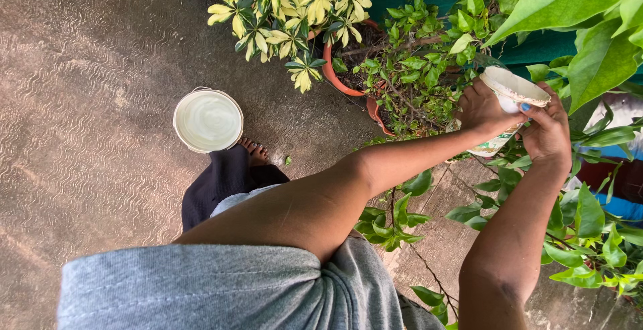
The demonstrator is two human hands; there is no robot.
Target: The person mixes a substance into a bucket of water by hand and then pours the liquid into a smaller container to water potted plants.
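Item: worn white plastic cup [512, 92], gripped by my left hand [481, 110] and right hand [548, 132]; I judge steady tilt over the shrub [408, 69] beneath best.

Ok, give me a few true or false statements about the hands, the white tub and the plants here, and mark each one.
1. Both hands, left hand and right hand, grip the worn white plastic tub. True.
2. The round white bucket on the concrete floor is tipped over. False: it stands upright beside a bare foot.
3. The yellow-green variegated plant grows in a terracotta pot. True.
4. The tub is held over the bucket. False: it is held among the green leafy plants.
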